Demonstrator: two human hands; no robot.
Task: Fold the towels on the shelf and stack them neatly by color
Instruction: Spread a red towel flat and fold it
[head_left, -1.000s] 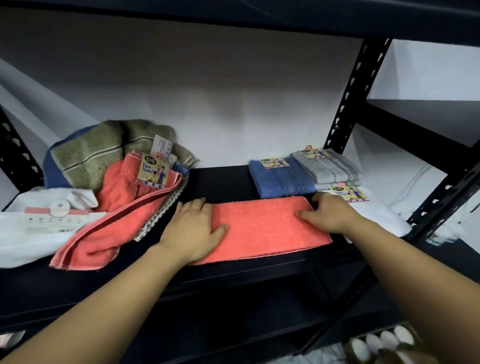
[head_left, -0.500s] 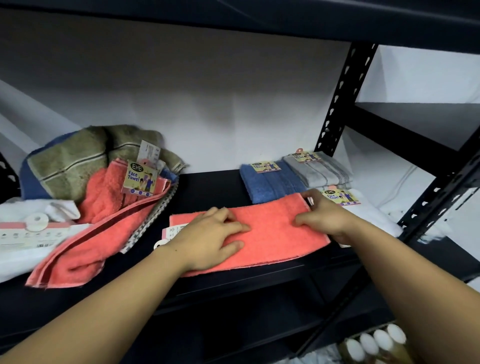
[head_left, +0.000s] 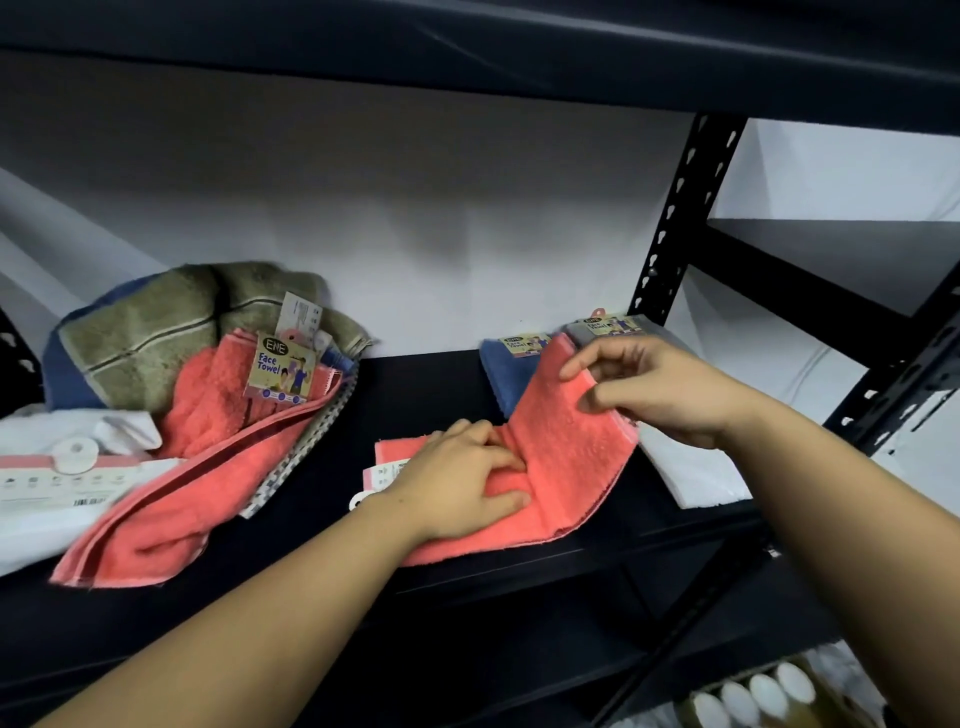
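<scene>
My right hand (head_left: 660, 389) pinches the right end of the coral towel (head_left: 566, 457) between thumb and fingers. That end lay flat a second ago; now it is raised off the shelf (head_left: 431, 384) and tipped leftward. My left hand (head_left: 457, 486) has slid from the towel's left end to its middle, where it presses flat with straight fingers, marking the crease. I judge this the start of folding the strip in half. The towel sits at the shelf's front edge, right of centre. Behind it, near the back right corner, lie a folded blue towel (head_left: 501, 371), a grey towel (head_left: 582, 330) and, just beside my wrist, a white towel (head_left: 691, 473). At the left end, a loose heap (head_left: 197, 395) of unfolded towels waits.
</scene>
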